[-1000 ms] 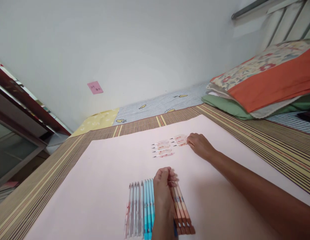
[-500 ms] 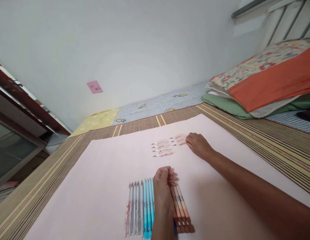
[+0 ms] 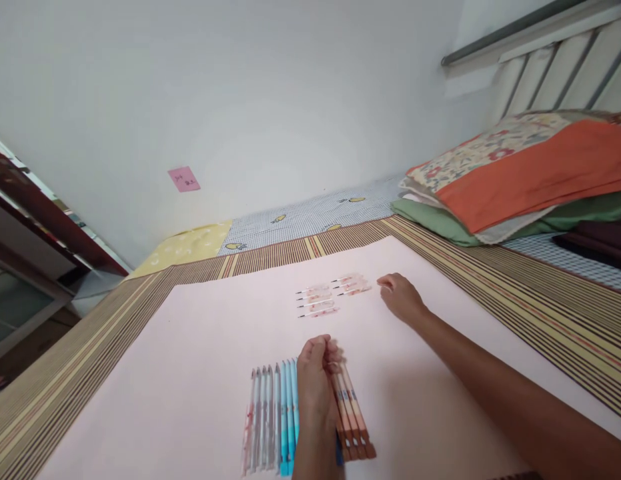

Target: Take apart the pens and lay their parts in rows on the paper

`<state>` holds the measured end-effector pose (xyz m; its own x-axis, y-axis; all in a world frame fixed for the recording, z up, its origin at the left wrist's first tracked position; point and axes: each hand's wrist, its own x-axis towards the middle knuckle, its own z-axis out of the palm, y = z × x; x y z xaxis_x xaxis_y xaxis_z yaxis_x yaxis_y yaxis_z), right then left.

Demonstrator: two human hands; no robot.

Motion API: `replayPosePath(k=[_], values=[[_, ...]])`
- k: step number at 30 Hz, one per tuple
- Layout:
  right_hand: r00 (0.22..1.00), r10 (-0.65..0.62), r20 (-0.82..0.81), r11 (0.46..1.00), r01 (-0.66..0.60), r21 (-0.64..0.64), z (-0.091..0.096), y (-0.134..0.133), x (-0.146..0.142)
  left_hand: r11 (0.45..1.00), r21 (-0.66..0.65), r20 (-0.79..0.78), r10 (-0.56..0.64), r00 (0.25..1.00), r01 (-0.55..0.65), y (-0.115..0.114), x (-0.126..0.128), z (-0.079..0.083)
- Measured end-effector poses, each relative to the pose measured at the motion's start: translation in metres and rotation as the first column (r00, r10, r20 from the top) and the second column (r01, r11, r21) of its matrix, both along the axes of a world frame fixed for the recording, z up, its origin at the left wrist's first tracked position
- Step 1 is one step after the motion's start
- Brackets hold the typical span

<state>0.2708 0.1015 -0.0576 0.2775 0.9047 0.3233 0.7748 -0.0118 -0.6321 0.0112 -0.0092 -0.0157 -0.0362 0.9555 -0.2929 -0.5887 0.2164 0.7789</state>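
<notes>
My left hand (image 3: 317, 363) hovers or rests over the row of pens, its fingers curled; whether anything is in them is hidden. To its left lie several clear and grey pens (image 3: 263, 413) and light blue pens (image 3: 289, 413), side by side. Several peach pens with brown ends (image 3: 353, 410) show to its right, and a bit of dark blue peeks out under the wrist. Farther off, pen refills in clear, pink-patterned sleeves (image 3: 317, 301) lie in two groups. Just right of the second group of refills (image 3: 351, 285), my right hand (image 3: 401, 297) has its fingers closed, apart from the refills.
A pale pink sheet (image 3: 165, 387) covers much of the striped mat (image 3: 90, 327). Folded orange and floral bedding (image 3: 530, 180) and green cloth (image 3: 433, 220) are stacked at the right. Behind stands a white wall with a pink note (image 3: 184, 179).
My right hand has drawn slightly away from the right-hand group of refills, leaving a small gap. The left hand stays over the pens. The view has shifted a little to the right.
</notes>
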Motion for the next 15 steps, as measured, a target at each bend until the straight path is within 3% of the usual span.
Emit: replayPosePath(k=[8,15], values=[[0.988,-0.023,0.151,0.998,0.031,-0.049,0.003,0.005,-0.019,1.0,-0.011,0.022,0.008,1.0,-0.008,0.0,-0.003,0.002],[0.978,-0.014,0.207,0.997,0.03,-0.075,0.004,0.008,-0.02,1.0,-0.011,-0.01,0.021,1.0,-0.021,0.001,0.0,0.001]])
